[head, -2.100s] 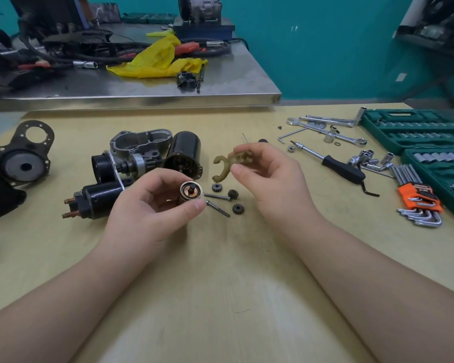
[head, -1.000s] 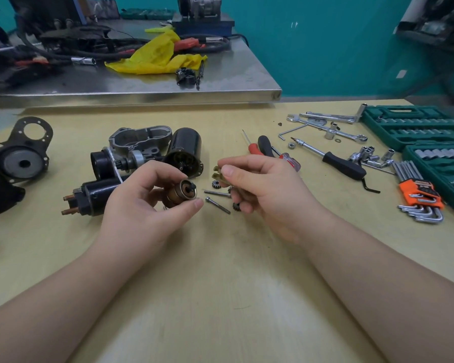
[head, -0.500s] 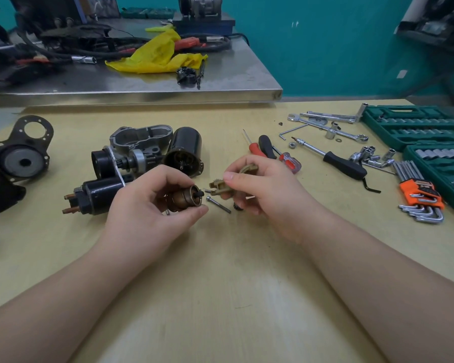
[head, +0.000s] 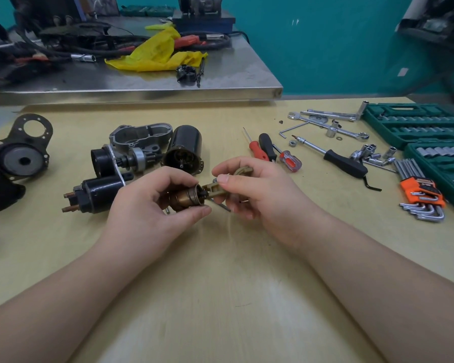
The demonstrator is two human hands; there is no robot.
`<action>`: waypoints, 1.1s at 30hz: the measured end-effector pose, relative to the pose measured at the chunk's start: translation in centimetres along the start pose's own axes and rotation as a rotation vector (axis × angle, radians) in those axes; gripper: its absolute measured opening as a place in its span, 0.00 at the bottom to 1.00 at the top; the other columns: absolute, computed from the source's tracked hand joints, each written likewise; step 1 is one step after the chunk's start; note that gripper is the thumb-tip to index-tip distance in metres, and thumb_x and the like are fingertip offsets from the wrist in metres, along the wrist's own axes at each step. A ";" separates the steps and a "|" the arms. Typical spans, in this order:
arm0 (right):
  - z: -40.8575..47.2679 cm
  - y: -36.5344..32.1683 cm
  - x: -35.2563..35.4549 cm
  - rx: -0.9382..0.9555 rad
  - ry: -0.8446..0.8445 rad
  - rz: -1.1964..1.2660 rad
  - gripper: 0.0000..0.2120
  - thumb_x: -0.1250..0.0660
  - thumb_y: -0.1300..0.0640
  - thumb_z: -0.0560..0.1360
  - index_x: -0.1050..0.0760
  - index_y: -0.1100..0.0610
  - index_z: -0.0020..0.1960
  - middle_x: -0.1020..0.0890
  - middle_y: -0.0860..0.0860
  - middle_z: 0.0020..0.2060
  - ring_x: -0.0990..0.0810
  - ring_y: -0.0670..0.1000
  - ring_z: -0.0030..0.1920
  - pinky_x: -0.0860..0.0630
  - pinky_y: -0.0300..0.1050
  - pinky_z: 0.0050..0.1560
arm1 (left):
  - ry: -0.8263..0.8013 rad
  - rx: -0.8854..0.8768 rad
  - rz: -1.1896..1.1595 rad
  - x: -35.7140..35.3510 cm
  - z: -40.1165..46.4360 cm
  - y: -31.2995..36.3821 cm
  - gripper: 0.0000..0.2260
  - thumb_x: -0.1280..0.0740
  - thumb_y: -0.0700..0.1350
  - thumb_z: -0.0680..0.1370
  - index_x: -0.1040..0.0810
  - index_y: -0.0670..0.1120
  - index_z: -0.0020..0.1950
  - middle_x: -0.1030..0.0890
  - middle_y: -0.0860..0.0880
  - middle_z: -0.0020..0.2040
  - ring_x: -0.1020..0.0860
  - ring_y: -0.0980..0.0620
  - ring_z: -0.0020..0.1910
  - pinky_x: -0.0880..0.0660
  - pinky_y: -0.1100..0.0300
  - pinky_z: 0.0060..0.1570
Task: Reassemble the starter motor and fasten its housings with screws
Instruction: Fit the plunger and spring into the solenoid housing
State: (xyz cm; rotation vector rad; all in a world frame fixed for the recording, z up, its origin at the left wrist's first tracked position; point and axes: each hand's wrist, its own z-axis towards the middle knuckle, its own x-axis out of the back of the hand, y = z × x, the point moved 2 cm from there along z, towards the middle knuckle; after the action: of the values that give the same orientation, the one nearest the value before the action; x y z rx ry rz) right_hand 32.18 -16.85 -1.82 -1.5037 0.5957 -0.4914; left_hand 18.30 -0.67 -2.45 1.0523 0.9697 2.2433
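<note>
Fork lever (head: 215, 189) now meets plunger (head: 188, 199) edge.

The table (head: 220, 297) was smooth pale wood with a dull sheen, the bench (head: 168, 85) behind it brushed metal, the rag (head: 155, 53) on it yellow cloth, the motor cans (head: 185, 148) glossy black, the plunger (head: 186, 199) brassy metal, and the fork (head: 215, 189) matt tan plastic.

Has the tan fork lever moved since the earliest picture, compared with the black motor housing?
Yes. The tan fork lever in the right hand came down and left, from beside the black motor housing to the brass plunger.
</note>
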 end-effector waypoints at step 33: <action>-0.7 -0.4 -0.6 -0.180 -0.144 0.209 0.06 0.36 0.58 0.84 0.25 0.60 0.59 0.25 0.53 0.29 0.34 0.49 0.25 0.47 0.41 0.27 | 0.043 0.108 -0.130 0.3 0.2 0.1 0.19 0.19 0.56 0.64 0.13 0.61 0.55 0.12 0.60 0.49 0.14 0.60 0.50 0.18 0.63 0.56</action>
State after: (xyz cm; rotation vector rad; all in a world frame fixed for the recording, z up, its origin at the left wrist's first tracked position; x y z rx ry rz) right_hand 31.30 -17.05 -1.36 -1.6100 0.6886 -0.1701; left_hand 18.31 -0.46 -2.17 0.9596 1.1547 2.1363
